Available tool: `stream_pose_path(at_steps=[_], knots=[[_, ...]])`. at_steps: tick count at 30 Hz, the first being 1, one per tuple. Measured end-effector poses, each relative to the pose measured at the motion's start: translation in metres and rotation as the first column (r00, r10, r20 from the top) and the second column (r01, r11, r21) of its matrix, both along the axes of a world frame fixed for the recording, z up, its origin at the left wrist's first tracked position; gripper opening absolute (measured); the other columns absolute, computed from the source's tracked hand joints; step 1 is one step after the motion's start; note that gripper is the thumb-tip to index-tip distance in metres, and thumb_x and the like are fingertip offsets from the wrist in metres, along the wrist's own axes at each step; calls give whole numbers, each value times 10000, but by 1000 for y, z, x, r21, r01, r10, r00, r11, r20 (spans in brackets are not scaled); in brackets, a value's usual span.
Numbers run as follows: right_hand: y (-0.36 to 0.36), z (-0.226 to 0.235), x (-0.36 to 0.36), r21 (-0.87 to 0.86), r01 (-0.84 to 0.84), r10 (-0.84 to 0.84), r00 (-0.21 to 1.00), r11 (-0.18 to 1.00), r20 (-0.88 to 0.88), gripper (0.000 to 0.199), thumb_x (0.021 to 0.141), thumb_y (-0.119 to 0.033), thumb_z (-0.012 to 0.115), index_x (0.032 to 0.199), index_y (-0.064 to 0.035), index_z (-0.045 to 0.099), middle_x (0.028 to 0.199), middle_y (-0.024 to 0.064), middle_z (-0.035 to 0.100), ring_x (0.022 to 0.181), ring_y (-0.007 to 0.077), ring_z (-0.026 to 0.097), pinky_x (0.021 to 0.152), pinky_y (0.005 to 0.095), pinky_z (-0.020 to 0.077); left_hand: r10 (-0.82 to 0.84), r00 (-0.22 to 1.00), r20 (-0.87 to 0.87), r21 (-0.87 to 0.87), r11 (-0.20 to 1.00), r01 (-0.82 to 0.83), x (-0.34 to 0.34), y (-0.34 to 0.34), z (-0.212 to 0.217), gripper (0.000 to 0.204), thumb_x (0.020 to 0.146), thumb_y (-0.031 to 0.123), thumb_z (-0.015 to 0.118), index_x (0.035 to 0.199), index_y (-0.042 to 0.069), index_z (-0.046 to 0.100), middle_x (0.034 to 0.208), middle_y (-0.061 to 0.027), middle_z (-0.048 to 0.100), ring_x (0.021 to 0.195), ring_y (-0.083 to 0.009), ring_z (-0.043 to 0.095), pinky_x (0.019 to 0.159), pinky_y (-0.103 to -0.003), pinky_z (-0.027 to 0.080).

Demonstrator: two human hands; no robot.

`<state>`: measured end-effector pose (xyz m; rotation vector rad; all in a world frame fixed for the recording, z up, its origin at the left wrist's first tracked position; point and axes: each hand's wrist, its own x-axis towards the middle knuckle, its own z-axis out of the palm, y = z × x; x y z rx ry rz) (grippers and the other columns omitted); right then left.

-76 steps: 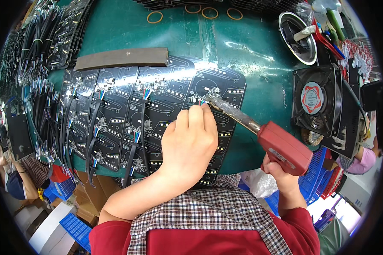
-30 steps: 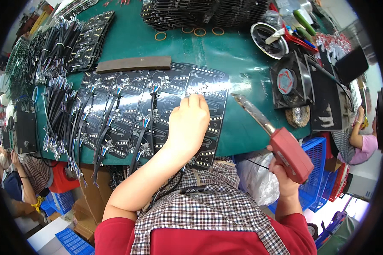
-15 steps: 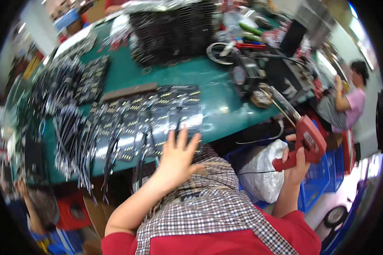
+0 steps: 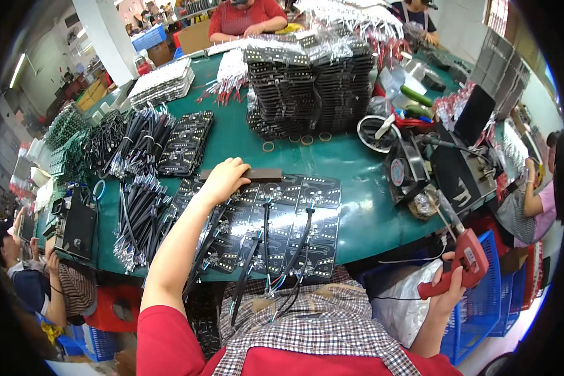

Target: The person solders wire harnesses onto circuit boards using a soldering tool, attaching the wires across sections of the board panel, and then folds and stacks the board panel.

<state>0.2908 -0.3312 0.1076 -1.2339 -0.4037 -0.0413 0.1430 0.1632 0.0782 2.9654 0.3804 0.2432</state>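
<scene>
My left hand reaches over the far edge of a panel of joined black circuit boards. Its fingers are curled on a flat brown bar that lies along that edge. Black cables with coloured wire ends lie across the boards, some hanging over the table's front edge. To the right, my right hand is wrapped round the grip of a red soldering gun. The gun's long metal nozzle points up and left, its end beside a small round holder on the table.
Bundled black cables lie left of the boards. Behind stand tall stacks of black boards. A black fan-like device sits on the green table at right. Blue crates are below. Other people work around the table.
My left hand has gone from lying spread over the boards' near part to the brown bar at their far edge. My right hand still holds the soldering gun. The view has shifted.
</scene>
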Motion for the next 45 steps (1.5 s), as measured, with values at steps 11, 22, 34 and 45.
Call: stream_pose_path(at_steps=[11, 22, 34, 45], knots=[[18, 2, 8, 6, -66, 66, 998, 998, 22, 392, 949, -232, 432, 1261, -11, 343, 1063, 141, 514, 525, 77, 455, 427, 171, 367, 67, 937, 342, 91, 990, -104, 102, -20, -21, 381, 759, 238, 658, 1047, 22, 533, 965, -127, 511, 947, -298, 511, 822, -395, 441], [13, -5, -1, 42, -81, 82, 996, 996, -29, 408, 935, -251, 461, 1234, 6, 355, 1047, 152, 526, 537, 94, 480, 442, 200, 389, 68, 998, 15, 222, 973, -69, -8, -260, -28, 671, 763, 146, 561, 1389, 187, 322, 1436, -206, 235, 1267, -486, 262, 891, -629, 352], [2, -13, -8, 64, -129, 130, 991, 990, -14, 375, 955, -266, 442, 1229, -17, 382, 1084, 107, 530, 561, 70, 452, 461, 182, 368, 763, 589, 266, 143, 573, -807, -115, -104, 24, 407, 795, 242, 638, 1132, 39, 533, 941, -134, 597, 902, -319, 576, 770, -424, 458], [34, -7, -18, 40, -125, 128, 987, 991, -93, 397, 944, -217, 450, 1266, -17, 332, 1066, 152, 516, 523, 95, 451, 436, 186, 372, 769, 629, 117, 27, 630, -776, -151, -65, -15, 248, 829, 209, 599, 969, 33, 495, 975, -161, 503, 869, -340, 565, 718, -430, 479]])
